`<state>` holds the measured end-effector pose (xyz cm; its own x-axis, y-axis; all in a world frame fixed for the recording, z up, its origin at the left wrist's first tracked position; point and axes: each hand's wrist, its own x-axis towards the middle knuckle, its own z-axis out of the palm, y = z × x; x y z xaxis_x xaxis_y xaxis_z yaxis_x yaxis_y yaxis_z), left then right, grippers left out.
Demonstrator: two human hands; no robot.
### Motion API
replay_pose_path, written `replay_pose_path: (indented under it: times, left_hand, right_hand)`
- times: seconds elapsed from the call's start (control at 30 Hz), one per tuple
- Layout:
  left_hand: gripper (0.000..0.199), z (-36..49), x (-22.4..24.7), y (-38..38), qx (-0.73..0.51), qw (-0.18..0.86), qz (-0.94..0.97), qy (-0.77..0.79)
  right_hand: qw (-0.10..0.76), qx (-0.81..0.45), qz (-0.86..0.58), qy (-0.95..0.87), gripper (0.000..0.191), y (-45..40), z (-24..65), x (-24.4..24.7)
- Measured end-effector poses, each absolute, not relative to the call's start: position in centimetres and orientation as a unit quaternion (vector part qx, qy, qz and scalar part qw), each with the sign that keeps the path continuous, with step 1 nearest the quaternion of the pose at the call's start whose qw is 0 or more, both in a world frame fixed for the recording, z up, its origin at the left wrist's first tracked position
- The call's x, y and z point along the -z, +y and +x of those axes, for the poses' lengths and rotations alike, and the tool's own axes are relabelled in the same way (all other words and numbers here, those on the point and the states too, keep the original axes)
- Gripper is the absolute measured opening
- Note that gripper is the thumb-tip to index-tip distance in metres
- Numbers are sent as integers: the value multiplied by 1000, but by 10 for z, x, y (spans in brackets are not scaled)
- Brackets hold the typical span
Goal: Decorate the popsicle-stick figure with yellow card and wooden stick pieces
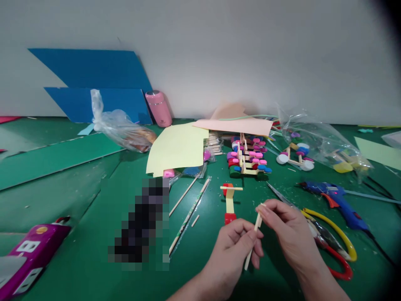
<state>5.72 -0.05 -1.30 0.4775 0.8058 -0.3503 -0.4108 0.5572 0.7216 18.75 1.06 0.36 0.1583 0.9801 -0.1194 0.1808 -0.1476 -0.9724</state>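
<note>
Thin pale wooden sticks (248, 260) are held together, slanting, between my two hands at the lower middle. My left hand (233, 251) is closed round their middle, with the lower end poking out below the fingers. My right hand (283, 225) pinches the upper end between thumb and forefinger. Just beyond my left hand lies a small yellow strip piece (230, 201) with red parts at both ends and a short stick across its far end. A short loose stick piece (195, 220) lies to the left.
Scissors (344, 240) and a blue glue gun (341, 200) lie at right. Small stick-and-foam assemblies (247, 156) stand behind. A wrapped chopstick (189, 215), yellow sheet (178, 146), pink flask (159, 108), purple object (39, 246) and plastic bags (123, 127) are around.
</note>
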Motion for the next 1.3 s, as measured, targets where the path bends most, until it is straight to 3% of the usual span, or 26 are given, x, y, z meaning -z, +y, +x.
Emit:
replay_pose_path:
  times: [1.3]
  left_hand:
    - [20,57,13,-2,-387,813,272,340]
  right_hand:
    - [446,-448,-614,-472,23,8,183,-5]
